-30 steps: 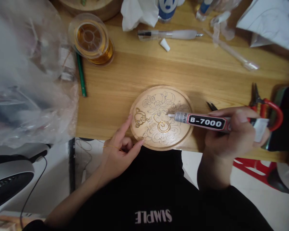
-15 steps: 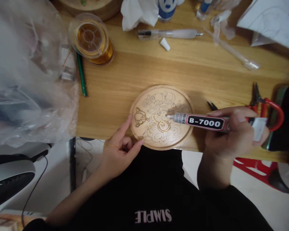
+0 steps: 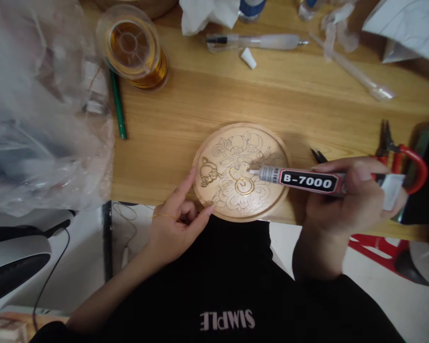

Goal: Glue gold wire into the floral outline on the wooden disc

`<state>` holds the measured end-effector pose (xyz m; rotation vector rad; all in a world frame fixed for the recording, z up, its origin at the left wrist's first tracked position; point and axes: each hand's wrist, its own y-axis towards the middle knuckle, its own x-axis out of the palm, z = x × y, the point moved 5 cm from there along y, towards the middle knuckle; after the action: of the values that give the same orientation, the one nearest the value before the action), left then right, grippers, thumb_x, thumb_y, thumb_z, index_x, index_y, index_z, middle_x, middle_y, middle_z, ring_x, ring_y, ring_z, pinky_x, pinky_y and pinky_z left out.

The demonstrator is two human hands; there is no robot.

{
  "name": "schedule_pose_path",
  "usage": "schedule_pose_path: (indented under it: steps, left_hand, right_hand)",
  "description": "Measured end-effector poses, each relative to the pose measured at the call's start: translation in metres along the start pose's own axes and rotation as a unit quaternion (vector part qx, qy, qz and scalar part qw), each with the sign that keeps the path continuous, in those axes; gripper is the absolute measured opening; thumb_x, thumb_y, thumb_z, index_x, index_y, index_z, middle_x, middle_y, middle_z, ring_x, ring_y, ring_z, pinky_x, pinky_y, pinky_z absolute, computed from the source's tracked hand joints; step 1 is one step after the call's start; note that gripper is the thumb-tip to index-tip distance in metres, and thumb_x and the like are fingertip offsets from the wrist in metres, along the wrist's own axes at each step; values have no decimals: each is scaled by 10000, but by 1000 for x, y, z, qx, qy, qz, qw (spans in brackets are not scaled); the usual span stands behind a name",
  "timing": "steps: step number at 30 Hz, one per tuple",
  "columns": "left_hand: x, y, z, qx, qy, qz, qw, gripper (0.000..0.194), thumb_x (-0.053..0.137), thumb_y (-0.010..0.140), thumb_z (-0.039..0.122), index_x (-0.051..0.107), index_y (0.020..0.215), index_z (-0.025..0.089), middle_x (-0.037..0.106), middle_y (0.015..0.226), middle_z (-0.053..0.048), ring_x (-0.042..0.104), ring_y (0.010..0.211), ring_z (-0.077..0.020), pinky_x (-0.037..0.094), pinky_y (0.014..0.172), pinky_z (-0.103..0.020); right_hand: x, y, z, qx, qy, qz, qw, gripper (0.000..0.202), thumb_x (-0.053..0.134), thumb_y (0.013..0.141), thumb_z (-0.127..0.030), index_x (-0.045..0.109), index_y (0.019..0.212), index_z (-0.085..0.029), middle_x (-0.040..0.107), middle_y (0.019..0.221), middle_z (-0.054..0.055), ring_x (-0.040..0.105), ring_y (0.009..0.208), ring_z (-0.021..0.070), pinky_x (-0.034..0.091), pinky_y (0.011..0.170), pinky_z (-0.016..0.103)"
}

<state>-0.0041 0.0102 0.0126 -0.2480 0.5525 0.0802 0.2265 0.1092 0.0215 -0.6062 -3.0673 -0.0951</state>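
Observation:
A round wooden plate (image 3: pixel 248 210) lies at the table's near edge, with pencilled flower outlines and some gold wire (image 3: pixel 244 186) curled along them. My left hand (image 3: pixel 178 216) grips the plate's left rim between thumb and forefinger, its other fingers curled. A thin strand of gold wire (image 3: pixel 164 216) runs across those curled fingers. My right hand (image 3: pixel 350 197) is closed around a B-7000 glue tube (image 3: pixel 309 181), held nearly level. The tube's white nozzle points left and is at the drawing near the middle of the plate; whether it touches cannot be made out.
A spool of gold wire (image 3: pixel 132 50) and a green pencil (image 3: pixel 117 107) are at the left beside plastic wrapping (image 3: pixel 46 119). A pen (image 3: pixel 257 41), a white cap (image 3: pixel 249 58) and a plastic dropper (image 3: pixel 357 74) lie behind. Red-handled pliers (image 3: pixel 414 166) sit right, partly behind my hand.
The view has shifted slightly, so the things at the back sit higher in it. The nozzle stays at almost the same spot on the plate, and both hands keep their hold.

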Motion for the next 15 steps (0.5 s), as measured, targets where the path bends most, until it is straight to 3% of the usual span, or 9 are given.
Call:
schedule_pose_path:
  steps: [4,15]
  left_hand:
    - [1,0,0,5,-10,-4,1000,713,649,899,252,339,1538,310,354,484,144,315,412,-52,380,480,-136]
    - [-1,1,2,23,6,1,1000,731,663,879,221,351,1535,306,369,467,146,335,398,-48,389,457,-116]
  right_hand:
    - [-1,-1,1,2,-17,-15,1000,211,548,759,-158,610,564,-208,662,532,-72,395,278,42,215,226,187]
    - [-3,-2,-1,-10,-3,30,1000,158,599,709,-143,533,586,-215,638,528,-89,518,359,75,353,284,198]
